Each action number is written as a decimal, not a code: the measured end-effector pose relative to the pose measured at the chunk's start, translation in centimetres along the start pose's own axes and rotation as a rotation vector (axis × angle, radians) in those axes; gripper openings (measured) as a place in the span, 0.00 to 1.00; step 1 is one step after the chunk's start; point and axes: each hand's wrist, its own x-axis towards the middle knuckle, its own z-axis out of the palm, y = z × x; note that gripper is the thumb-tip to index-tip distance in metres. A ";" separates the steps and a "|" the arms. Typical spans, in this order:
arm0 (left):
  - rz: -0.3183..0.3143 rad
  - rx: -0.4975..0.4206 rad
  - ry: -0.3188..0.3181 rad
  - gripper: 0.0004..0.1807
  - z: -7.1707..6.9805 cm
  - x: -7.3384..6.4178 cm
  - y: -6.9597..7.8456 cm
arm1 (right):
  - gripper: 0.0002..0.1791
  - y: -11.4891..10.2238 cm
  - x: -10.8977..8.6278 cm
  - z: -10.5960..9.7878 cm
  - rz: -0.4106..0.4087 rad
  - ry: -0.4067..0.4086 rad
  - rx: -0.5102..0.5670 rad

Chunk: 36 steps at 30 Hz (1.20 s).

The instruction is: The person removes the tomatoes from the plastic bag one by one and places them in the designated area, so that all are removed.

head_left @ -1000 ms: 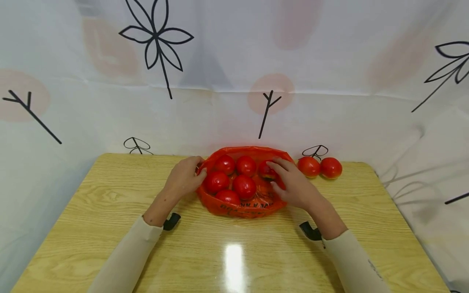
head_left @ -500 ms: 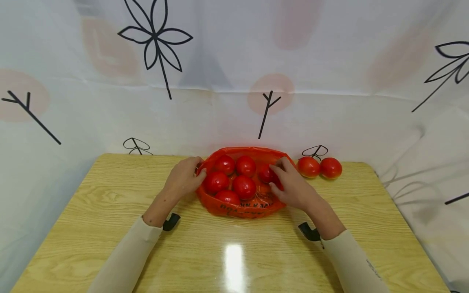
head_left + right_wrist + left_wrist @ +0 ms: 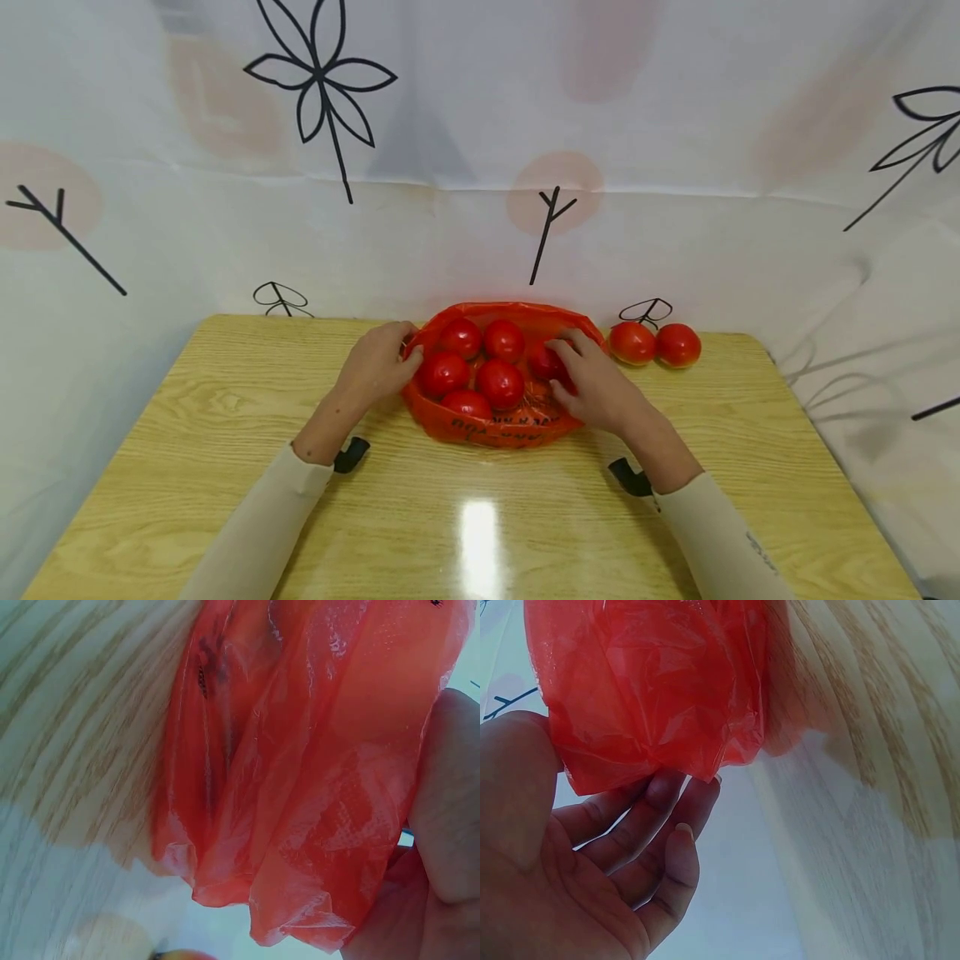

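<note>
A red plastic bag (image 3: 525,429) with printed lettering lies with its mouth wide on the wooden table, several red tomatoes (image 3: 500,382) inside it. At its left rim my left hand (image 3: 378,362) grips the plastic, thumb inside and fingers outside; the left wrist view shows the red film between thumb and curled fingers (image 3: 679,862). Over the right rim reaches my right hand (image 3: 603,387), its bent fingers and thumb around a tomato (image 3: 546,360) in the bag's right part. The red film hides most of those fingers in the right wrist view.
Two more tomatoes, a near one (image 3: 632,343) and an outer one (image 3: 678,345), sit right of the bag by the table's back edge. A patterned cloth (image 3: 450,233) hangs directly behind the table (image 3: 247,400).
The tomato under my right hand has settled slightly lower in the bag. My right hand has shifted a little left and toward the front; the left hand stays put.
</note>
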 end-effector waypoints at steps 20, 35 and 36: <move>0.005 -0.015 0.007 0.12 0.0 0.0 0.0 | 0.31 -0.2 -0.1 0.2 -0.001 -0.031 0.008; 0.000 -0.008 -0.006 0.13 0.1 0.1 -0.1 | 0.33 -0.9 -0.3 -1.3 0.016 0.063 0.046; 0.000 -0.008 -0.006 0.13 0.1 0.1 -0.1 | 0.33 -0.9 -0.4 -1.4 0.019 0.070 0.049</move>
